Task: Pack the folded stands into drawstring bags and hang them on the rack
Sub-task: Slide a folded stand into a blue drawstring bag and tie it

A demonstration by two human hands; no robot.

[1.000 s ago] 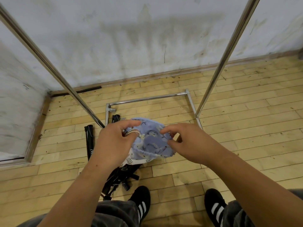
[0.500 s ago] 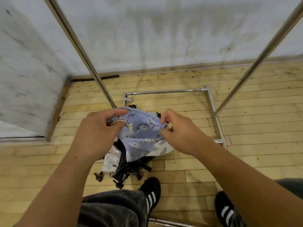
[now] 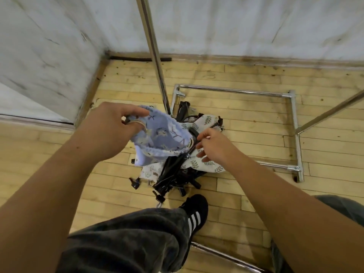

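Head camera: my left hand (image 3: 110,131) grips the rim of the blue bag (image 3: 163,138), just in front of the rack pole (image 3: 155,56). My right hand (image 3: 214,146) reaches to the folded stands (image 3: 171,174) heaped by that pole's foot. I cannot tell if it pinches one yet. Held by one hand, the bag mouth can flop shut and a stand's leg can snag. A moment ago both hands held the bag.

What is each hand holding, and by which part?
Left hand grips the blue bag by its mouth rim; right hand touches a black stand, hold unclear.
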